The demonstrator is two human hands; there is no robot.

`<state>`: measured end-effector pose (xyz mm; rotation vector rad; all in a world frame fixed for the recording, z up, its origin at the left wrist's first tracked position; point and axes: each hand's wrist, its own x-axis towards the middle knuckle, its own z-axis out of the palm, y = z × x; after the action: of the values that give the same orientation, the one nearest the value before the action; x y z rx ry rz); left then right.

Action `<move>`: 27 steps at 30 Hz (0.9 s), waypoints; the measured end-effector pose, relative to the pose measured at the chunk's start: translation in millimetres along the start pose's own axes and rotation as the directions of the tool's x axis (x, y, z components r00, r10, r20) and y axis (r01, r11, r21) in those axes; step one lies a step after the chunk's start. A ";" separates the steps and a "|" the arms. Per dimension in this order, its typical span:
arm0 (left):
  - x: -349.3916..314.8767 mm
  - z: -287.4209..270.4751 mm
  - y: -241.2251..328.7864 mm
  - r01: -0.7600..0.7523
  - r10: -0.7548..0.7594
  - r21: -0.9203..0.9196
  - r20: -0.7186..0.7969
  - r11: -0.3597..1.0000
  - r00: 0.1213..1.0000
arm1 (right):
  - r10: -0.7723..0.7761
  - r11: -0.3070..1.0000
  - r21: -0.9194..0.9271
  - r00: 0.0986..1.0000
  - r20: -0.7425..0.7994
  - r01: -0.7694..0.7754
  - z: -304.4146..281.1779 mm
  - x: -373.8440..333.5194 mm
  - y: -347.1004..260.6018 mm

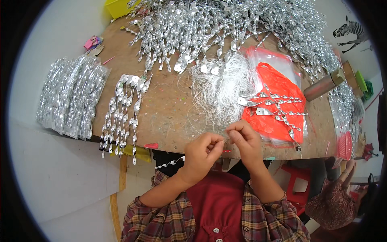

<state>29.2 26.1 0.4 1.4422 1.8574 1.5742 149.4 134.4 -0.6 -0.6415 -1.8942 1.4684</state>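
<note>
Both my hands are close together over the table's near edge, fingertips almost meeting. My left hand (202,155) is closed, and a silver twisted strip (169,163) sticks out from under its outer side. My right hand (246,147) pinches thumb and forefinger together; whatever is between them is too fine to make out. Just beyond lies a tangled heap of white thread (225,88). Several silver twisted strips (282,105) rest on a red plastic bag (278,80) to the right. More strips (125,109) hang over the table edge at the left.
A large pile of silver spirals (209,28) covers the far side of the brown table (165,105). Bagged spirals (72,97) are stacked at the left. A metal flask (322,85) lies at the right, near a pink basket (344,145). Another person (332,201) sits at lower right.
</note>
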 end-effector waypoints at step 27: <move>0.2 -1.1 -2.7 0.349 -0.313 -0.295 0.163 0.889 0.935 | 0.207 0.945 0.230 0.970 0.126 -0.232 -5.7 1.0 -6.3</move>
<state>26.9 26.0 -1.6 0.9872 1.5907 1.5029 153.1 137.2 6.7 -0.6907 -1.7196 1.8728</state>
